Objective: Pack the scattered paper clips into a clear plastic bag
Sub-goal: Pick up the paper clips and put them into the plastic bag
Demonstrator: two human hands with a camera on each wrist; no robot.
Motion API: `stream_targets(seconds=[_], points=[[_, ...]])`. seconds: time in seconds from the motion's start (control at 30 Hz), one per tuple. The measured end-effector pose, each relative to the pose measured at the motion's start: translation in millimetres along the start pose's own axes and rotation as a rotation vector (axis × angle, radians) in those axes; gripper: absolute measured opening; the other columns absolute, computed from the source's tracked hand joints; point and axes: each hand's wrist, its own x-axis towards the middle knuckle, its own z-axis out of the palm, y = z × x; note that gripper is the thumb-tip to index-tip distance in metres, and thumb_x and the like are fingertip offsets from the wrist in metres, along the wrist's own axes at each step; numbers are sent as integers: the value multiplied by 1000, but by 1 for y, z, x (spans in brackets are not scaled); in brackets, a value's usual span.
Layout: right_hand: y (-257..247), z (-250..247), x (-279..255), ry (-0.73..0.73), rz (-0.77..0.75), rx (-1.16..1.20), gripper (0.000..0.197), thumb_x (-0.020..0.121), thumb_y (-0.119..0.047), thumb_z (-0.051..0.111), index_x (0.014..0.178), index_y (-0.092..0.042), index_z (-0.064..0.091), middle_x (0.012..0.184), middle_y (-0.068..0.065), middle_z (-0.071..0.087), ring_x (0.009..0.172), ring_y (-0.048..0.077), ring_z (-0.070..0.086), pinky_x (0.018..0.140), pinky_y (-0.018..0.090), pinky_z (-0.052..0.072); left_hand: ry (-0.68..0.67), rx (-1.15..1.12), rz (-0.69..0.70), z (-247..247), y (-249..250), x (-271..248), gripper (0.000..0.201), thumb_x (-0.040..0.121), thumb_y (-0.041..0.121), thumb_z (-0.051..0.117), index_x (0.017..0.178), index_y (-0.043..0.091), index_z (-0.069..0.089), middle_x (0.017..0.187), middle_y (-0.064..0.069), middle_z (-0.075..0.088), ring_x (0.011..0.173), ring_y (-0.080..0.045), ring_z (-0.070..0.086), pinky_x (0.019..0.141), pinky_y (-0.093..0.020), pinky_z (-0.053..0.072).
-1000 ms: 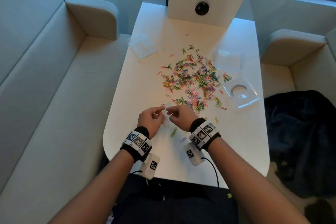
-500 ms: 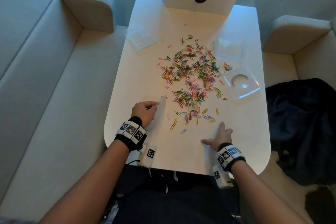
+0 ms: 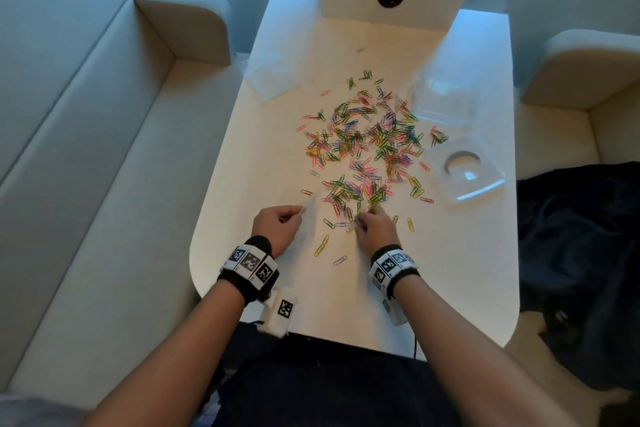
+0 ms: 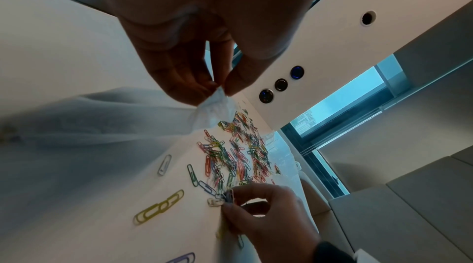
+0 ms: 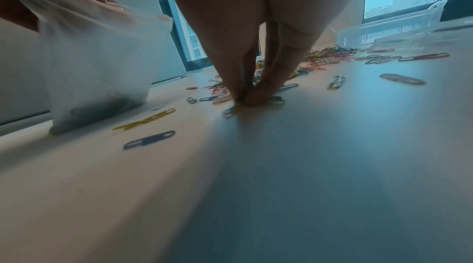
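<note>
Head view: the person's right hand (image 3: 375, 230) is down on the white rounded desk (image 3: 450, 288) at the near edge of the scattered multicoloured wire paper clips (image 3: 367, 146), its fingers (image 5: 252, 93) drawn together in a pinch on a few clips against the desk surface. The left hand (image 3: 277, 229) is just to the left, with a gap of bare desk and a few stray clips between the two hands. Its thumb and fingers (image 4: 194, 87) pinch one top corner of the thin clear plastic bag (image 5: 102, 61).

Governing relation: the bag stands to the left of the right hand's fingers, near but apart. Its bottom rests on the desk and its mouth is lifted at the pinched corner. The right hand is the nearer to the clips; the left hand is occupied with the bag. Judgement: the pinched clips must travel leftward and upward to the mouth. How wide the mouth gapes cannot be determined.

Materials: the clips are slender coated wire loops, flat on the desk, lying in all directions and overlapping densely toward the middle. The bag is a limp, creased, translucent film that likely will not hold itself open. The desk is smooth and matte. A clear rigid plastic box (image 3: 443, 104) and its clear flat lid (image 3: 467, 177) lie at the right of the heap.
</note>
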Motion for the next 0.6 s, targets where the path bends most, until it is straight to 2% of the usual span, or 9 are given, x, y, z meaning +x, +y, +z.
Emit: stream_targets(seconds=[0.1,0.17,0.23,0.3,0.37,0.43,0.5,0.6], points=[[10,-14,7,-59,10,43,15,87,-16,68,94,-6,77,90,10,67,79,22,58,83,38,54,14,1,-7,8,6,-2,27,90,12,62,115,14,73,104,-7,74,75,-12,63,83,-30,57],[17,-23,10,-79,128,149,18,83,-21,74,96,-10,78,91,6,73,83,18,65,87,30,54,14,9,-15,13,12,-4,26,90,11,63,114,14,73,103,-7,75,73,-12,63,83,-31,57],[23,-35,14,-81,306,378,23,79,-25,79,98,-12,78,89,1,75,79,12,70,80,25,56,11,4,-17,19,17,-4,25,90,10,62,113,14,73,101,-6,75,70,-11,63,83,-31,57],[20,-52,17,-114,416,679,30,77,-21,82,102,-7,75,87,4,75,75,14,73,70,20,57,1,1,-11,25,22,-3,25,91,10,62,112,13,74,91,-5,74,67,-12,62,80,-30,57],[3,-72,18,-199,420,1030,33,77,-11,80,106,1,70,92,12,74,78,19,74,70,22,58,-6,-13,-5,32,25,-3,24,91,8,61,112,12,73,82,-5,72,66,-14,63,75,-28,56],[-23,-82,19,-289,376,1293,32,78,-1,76,108,7,66,96,17,72,80,24,73,73,25,59,-6,-41,12,37,29,-2,24,92,8,61,112,10,72,82,-7,71,67,-16,65,70,-27,56],[-45,-78,20,-353,313,1330,34,79,4,74,110,13,63,95,23,69,80,28,71,75,29,60,0,-75,40,41,32,-2,22,92,8,61,111,9,72,84,-8,71,68,-18,67,68,-27,57],[-63,-61,19,-332,265,1081,26,78,1,76,101,11,67,92,26,70,80,32,72,78,39,61,19,-75,73,40,33,-1,17,93,9,62,106,11,72,83,-6,71,66,-17,68,68,-27,60]])
